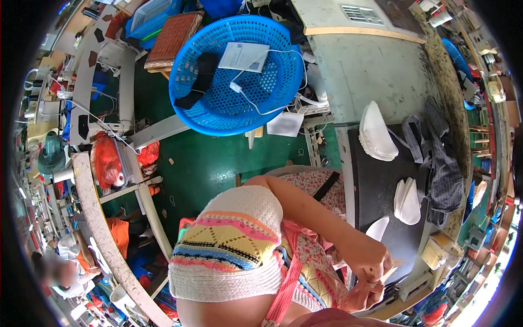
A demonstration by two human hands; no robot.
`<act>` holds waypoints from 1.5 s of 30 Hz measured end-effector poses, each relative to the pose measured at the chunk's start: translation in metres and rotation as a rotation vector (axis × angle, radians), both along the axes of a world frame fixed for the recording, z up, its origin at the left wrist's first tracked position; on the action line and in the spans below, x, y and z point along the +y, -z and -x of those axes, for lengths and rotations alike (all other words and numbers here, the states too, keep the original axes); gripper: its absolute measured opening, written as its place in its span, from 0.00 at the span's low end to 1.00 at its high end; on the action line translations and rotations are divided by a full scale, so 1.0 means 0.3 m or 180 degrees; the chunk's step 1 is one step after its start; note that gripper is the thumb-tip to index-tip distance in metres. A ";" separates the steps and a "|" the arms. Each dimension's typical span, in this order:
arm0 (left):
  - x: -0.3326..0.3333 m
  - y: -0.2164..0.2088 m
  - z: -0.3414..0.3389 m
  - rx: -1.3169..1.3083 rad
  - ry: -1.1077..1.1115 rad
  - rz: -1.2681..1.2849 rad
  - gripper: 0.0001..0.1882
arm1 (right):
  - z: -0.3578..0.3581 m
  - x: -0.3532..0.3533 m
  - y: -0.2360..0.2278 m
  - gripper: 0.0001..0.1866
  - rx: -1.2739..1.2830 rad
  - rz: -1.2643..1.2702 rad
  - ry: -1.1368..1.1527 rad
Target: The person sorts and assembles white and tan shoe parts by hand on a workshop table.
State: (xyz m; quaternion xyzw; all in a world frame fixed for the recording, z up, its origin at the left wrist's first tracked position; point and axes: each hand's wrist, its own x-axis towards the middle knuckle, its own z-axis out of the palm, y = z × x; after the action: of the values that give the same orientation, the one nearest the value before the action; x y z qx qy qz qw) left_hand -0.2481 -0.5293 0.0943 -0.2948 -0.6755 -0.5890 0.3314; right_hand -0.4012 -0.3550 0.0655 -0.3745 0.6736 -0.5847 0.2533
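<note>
My left hand (370, 260) reaches across to the near right, over the front of the dark table top (370, 185). Its fingers are bent and closed, close against my right hand (364, 295), whose fingers are pinched together. A small pale edge shows beside the fingertips, but what the hands hold is mostly hidden. Just beyond my left hand lies a single white curved piece (377, 228). Farther along sit a small stack of white rounded pieces (407, 201) and a bigger stack of white half-oval pieces (376, 133).
Dark grey cloth (444, 174) is heaped along the table's right side. A blue plastic basket (182, 111) holding a white packet and a white cord stands ahead. Stacked yellowish pieces (440, 256) sit at the right. Another person (68, 272) is at the far left.
</note>
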 end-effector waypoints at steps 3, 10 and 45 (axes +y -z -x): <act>0.032 0.031 0.016 -0.0004 0.0354 -0.0482 0.15 | 0.034 -0.006 0.023 0.08 -0.0071 -0.0117 -0.0180; 0.056 0.061 0.006 -0.1456 0.2061 -0.2927 0.09 | 0.101 -0.045 0.078 0.07 -0.0230 -0.0340 -0.0585; -0.085 0.111 -0.015 -0.2205 0.1403 -0.4116 0.20 | -0.356 0.822 0.645 0.30 0.0863 -0.4095 0.1899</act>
State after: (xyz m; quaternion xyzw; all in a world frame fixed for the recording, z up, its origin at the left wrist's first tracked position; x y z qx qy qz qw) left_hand -0.2435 -0.5549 0.0611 0.0313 -0.1873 -0.9784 0.0821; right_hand -0.2944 -0.1085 -0.1279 -0.0206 0.9835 -0.0648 0.1674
